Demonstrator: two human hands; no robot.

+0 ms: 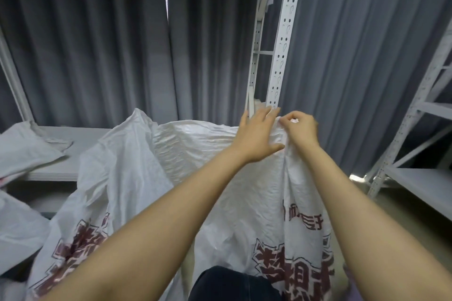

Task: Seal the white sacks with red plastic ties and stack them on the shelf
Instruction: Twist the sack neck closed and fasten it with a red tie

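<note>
Right fingers (pixel 286 121): curled, tips pressed together, pinching the bunched top edge of the white sack (pixel 208 146). A small pale-pink speck shows among them, too small to name.
Left fingers (pixel 267 115): straight and slightly spread, laid flat on the same edge, thumb stretched out toward the right fist.
Right hand (pixel 303 131): just below and right of the foot of the perforated upright (pixel 281 56).
Left hand (pixel 256 138): just below and left of the upright's foot, nearly touching the right hand.
White sack: stands open below the upright, mouth slack and folded over to the left, its right corner gathered up under both hands.
Red print (pixel 296 266): large characters on the sack's near face, well below the upright.
Shelf board (pixel 71 156): grey, left of the upright, behind the sack.
Other sacks (pixel 24 151): white, lying limp on the board's far left end, with more below it.
Curtain (pixel 97 44): grey pleats behind the upright, on both sides.
Second rack (pixel 425 115): grey, well right of the upright.
Dark trouser leg (pixel 232 286): at the bottom edge, below the sack.
</note>
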